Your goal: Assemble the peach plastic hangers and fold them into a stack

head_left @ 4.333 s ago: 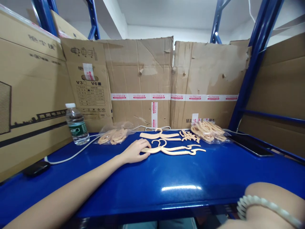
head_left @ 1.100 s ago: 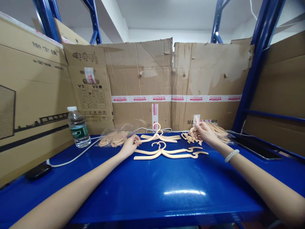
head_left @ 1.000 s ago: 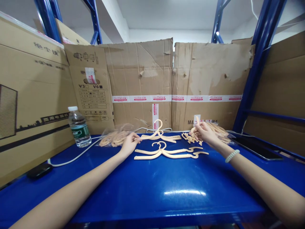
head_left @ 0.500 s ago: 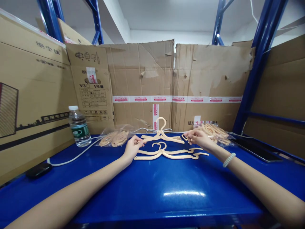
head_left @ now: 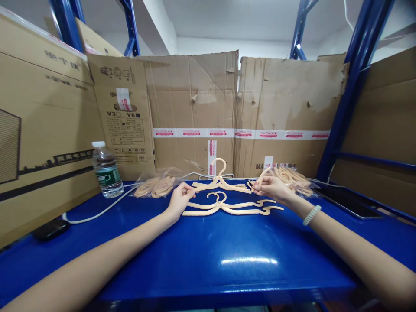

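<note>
Brought nearer beige plastic hanger (head_left: 218,178): right hand (head_left: 271,188), pinching curved beige plastic piece (head_left: 263,173); left hand (head_left: 180,198) pinching hanger's tip — slackness could drop either.

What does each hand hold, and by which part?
The left hand holds a hanger by its left end; the right hand holds a small curved piece by its lower part.

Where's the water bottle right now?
In the head view, the bottle stands at the left on the blue tabletop, between the cardboard box and a clear bag.
</note>
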`<state>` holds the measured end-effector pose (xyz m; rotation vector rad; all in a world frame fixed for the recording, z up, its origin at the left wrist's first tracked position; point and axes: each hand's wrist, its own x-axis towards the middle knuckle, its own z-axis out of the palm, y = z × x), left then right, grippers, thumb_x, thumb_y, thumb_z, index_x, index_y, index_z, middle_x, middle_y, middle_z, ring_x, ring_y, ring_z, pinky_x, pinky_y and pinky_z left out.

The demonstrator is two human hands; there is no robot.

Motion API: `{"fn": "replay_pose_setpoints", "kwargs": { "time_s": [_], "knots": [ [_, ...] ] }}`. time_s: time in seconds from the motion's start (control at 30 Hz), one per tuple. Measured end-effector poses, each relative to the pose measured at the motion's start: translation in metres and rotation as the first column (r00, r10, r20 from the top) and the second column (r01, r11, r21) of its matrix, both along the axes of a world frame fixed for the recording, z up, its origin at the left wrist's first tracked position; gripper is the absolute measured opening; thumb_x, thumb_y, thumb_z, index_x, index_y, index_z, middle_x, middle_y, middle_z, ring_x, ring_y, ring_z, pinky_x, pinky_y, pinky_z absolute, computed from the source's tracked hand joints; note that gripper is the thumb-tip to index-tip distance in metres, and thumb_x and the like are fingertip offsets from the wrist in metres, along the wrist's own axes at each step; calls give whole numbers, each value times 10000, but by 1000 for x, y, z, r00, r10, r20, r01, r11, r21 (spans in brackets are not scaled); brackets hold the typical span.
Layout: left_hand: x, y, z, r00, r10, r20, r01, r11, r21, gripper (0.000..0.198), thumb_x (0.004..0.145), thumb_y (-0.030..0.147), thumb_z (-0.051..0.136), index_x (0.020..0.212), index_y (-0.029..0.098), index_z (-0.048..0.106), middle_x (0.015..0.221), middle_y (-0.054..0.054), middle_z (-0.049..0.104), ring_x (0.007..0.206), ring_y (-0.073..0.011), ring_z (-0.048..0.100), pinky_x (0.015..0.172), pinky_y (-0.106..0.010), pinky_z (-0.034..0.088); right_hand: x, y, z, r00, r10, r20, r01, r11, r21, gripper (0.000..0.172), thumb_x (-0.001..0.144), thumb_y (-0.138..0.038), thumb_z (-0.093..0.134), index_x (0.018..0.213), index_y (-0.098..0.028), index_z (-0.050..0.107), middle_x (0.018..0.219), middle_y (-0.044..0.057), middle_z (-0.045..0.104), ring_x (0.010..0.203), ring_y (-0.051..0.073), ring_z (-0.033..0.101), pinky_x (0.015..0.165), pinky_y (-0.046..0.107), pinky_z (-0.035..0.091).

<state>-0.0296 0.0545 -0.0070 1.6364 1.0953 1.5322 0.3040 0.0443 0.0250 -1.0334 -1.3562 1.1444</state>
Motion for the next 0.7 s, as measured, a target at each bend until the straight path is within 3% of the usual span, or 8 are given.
{"fn": "replay_pose_setpoints", "kwargs": {
  "time_s": [0.13, 0.33, 0.53, 0.7],
  "knots": [
    [1, -2, 2, 1000, -6, 11, 6, 1000, -6, 320, 613, 428, 711, 654, 182, 511, 693, -52, 705, 650, -195, 648, 649, -321, 496, 0, -1, 0, 1000, 21, -15, -22, 999, -39, 406, 425, -251, 915, 643, -138, 592, 809, 47, 674, 683, 149, 664, 627, 225, 574],
    [2, -4, 4, 1000, -14, 27, 14, 1000, -3, 268, 612, 353, 706, 648, 182, 501, 679, -28, 690, 639, -176, 642, 647, -301, 493, 1, -2, 1, 991, 108, -76, -116, 987, -108, 375, 479, -289, 903, 596, -136, 582, 749, 11, 640, 685, 110, 625, 662, 209, 562],
    [2, -5, 5, 999, -21, 36, 21, 1000, 12, 227, 626, 298, 680, 644, 182, 485, 640, 0, 653, 629, -158, 635, 648, -284, 489, 5, -3, 1, 965, 228, -133, -256, 929, -266, 267, 629, -190, 842, 697, -123, 593, 805, 52, 661, 855, 203, 683, 784, 274, 574],
    [2, -6, 6, 999, -32, 33, 31, 999, 28, 223, 633, 277, 664, 649, 190, 460, 611, 18, 631, 633, -160, 641, 653, -284, 494, 3, -4, 2, 971, 207, -117, -235, 911, -340, 162, 767, -95, 713, 724, -123, 559, 777, 87, 677, 845, 218, 700, 780, 277, 588]
  ]
}}
